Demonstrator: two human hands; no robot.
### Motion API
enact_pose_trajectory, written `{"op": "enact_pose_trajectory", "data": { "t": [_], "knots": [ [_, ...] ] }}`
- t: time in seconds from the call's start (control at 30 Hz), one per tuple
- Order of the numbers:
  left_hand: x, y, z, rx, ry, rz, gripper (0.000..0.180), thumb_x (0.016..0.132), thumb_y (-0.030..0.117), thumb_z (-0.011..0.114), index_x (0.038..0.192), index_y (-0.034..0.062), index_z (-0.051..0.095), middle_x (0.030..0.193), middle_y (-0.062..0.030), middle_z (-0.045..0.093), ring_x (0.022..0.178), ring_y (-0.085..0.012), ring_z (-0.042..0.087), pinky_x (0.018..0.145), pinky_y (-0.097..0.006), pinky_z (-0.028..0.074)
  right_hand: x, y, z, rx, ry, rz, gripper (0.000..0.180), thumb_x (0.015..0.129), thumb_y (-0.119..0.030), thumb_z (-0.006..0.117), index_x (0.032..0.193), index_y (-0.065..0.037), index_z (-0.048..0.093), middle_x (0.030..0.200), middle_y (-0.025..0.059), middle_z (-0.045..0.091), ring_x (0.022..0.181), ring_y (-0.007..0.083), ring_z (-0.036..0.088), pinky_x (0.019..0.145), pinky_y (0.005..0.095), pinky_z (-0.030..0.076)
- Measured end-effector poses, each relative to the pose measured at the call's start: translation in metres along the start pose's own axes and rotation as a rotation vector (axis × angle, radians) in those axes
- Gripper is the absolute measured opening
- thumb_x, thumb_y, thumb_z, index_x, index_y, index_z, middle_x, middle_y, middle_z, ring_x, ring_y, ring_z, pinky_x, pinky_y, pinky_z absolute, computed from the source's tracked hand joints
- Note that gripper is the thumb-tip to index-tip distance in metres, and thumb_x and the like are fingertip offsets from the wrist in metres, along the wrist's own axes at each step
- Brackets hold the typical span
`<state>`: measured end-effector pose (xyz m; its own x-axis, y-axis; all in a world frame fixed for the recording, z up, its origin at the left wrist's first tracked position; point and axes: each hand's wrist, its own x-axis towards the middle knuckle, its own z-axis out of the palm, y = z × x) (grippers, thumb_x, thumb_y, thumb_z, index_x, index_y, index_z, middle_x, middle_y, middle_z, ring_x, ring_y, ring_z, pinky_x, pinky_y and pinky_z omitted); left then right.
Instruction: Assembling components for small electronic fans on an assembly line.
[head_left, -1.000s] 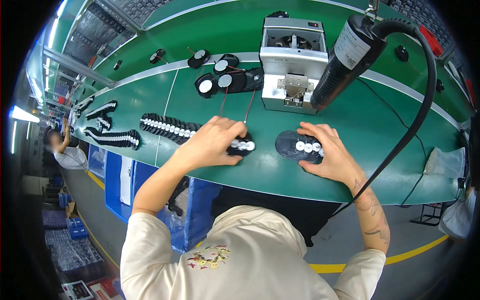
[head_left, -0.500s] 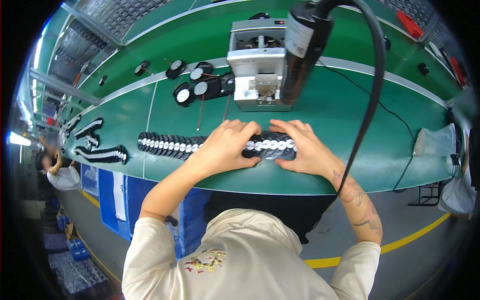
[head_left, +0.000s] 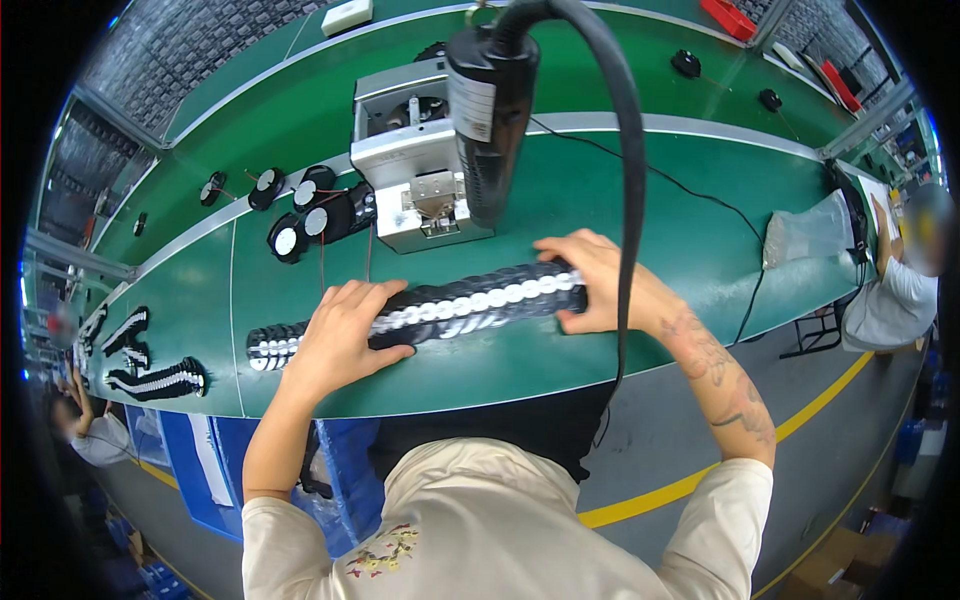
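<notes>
A long row of overlapping black round parts with silver-white disc faces [head_left: 490, 300] lies across the green bench in front of me. My left hand [head_left: 345, 335] grips the row left of its middle, fingers over the far side and thumb along the near side. Its palm hides a stretch of the discs, and a short piece shows beyond it on the left. At the right end, my right hand [head_left: 607, 285] clasps the last parts between thumb and fingers. The row slants, its right end farther from me.
Behind the row stands a metal machine [head_left: 410, 150], with a black cylindrical tool [head_left: 490, 125] and thick cable [head_left: 630, 170] hanging beside it. Loose black parts [head_left: 285, 240] lie left of the machine, and shorter rows [head_left: 160, 380] farther left. A clear bag [head_left: 808, 232] rests at right. Other people sit at both sides.
My hands have moved apart, the left one leftward along the row and the right staying at its end. More of the row shows between them, and it now slants. The view has shifted to the right.
</notes>
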<state>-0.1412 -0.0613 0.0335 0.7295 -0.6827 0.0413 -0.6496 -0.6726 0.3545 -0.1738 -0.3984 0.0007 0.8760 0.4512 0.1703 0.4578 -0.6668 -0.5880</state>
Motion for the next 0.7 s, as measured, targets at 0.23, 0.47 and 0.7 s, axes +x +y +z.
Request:
{"op": "enact_pose_trajectory", "data": {
  "t": [0.23,0.47,0.7],
  "knots": [
    [-0.009,-0.012,-0.004,-0.015,0.010,0.028,0.064,0.061,0.022,0.081,0.118,0.0070,0.055,0.108,-0.0092,0.062,0.101,-0.0285,0.055,0.085,-0.039,0.043,-0.046,0.037,-0.048,-0.121,0.085,0.173,0.075,0.054,-0.008,0.073,0.125,-0.003,0.048,0.110,0.0144,0.060,0.104,0.0297,0.057,0.092,0.0372,0.046],
    [-0.006,-0.015,-0.004,-0.072,-0.033,0.021,0.065,0.058,0.017,0.082,0.117,0.0041,0.057,0.113,-0.0115,0.061,0.103,-0.0311,0.054,0.091,-0.040,0.043,-0.067,0.051,-0.082,-0.260,0.047,0.336,0.072,0.057,-0.002,0.068,0.126,-0.004,0.047,0.119,0.0165,0.054,0.111,0.0346,0.053,0.094,0.0365,0.045],
    [0.001,-0.018,-0.001,-0.110,-0.001,0.047,0.063,0.058,0.015,0.081,0.116,0.0029,0.057,0.113,-0.0117,0.061,0.102,-0.0313,0.054,0.090,-0.040,0.045,-0.085,0.056,-0.086,-0.295,0.051,0.423,0.071,0.059,-0.001,0.066,0.127,-0.004,0.046,0.124,0.0143,0.053,0.115,0.0304,0.053,0.097,0.0370,0.044]
  ]
}}
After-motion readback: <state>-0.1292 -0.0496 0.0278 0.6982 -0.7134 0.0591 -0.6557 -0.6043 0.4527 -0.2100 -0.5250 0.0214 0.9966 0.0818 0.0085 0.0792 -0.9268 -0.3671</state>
